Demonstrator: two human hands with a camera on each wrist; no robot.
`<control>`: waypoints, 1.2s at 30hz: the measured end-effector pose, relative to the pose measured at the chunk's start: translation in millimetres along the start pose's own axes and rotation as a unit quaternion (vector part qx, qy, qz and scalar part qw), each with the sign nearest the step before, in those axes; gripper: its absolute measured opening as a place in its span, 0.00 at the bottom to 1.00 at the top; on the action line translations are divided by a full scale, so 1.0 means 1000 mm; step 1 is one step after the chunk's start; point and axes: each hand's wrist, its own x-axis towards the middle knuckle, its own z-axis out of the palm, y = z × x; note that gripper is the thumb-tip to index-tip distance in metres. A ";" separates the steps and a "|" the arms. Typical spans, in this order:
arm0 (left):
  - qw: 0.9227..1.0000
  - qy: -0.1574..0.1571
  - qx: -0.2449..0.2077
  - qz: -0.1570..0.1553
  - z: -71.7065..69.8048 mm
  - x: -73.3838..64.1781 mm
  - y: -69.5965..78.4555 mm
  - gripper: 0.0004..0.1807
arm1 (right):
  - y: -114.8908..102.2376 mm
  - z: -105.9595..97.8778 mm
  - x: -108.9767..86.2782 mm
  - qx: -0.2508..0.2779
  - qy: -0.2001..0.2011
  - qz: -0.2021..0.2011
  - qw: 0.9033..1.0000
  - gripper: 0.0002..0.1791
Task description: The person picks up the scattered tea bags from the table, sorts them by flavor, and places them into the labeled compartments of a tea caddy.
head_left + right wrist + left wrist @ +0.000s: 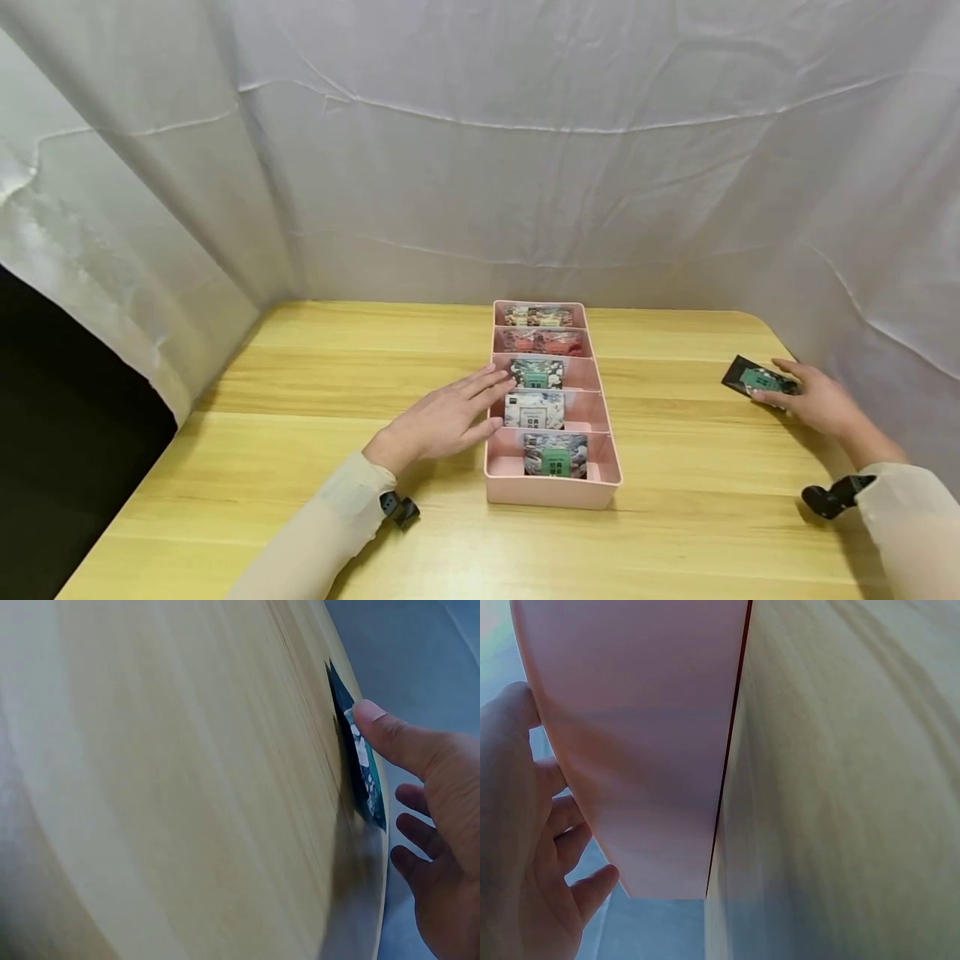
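A long pink divided box (551, 492) stands in the middle of the table. My left hand (450, 414) rests its fingers, nearly straight, on the box's left rim; in the left wrist view the same hand (536, 825) lies along the top edge of the box's pink side wall (652, 750). Far to the right, my right hand (821, 400) pinches a dark sachet with a green label (759, 379) near its right end. From the right wrist, the thumb (394, 735) is against the sachet's (360, 761) face, with the index finger hidden and the other fingers curled beyond it.
Each box compartment holds flat packets: a dark one with a green label (556, 457) in front, then a white one (534, 410), a green floral one (537, 374), red ones (542, 342) and yellowish ones (538, 316). White sheeting (525, 167) hangs behind the wooden table (300, 467).
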 end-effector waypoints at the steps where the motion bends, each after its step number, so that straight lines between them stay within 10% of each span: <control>1: 1.000 0.000 0.001 0.001 0.000 0.000 0.000 0.35 | 0.002 0.000 0.000 -0.002 -0.003 0.002 1.000 0.52; 14: 1.000 0.000 0.001 0.009 0.000 0.001 0.000 0.35 | 0.011 0.000 -0.002 -0.016 -0.029 0.051 0.998 0.57; 36: 1.000 0.005 0.004 0.004 0.003 0.000 -0.001 0.35 | -0.011 0.013 0.006 0.007 0.060 -0.029 0.998 0.47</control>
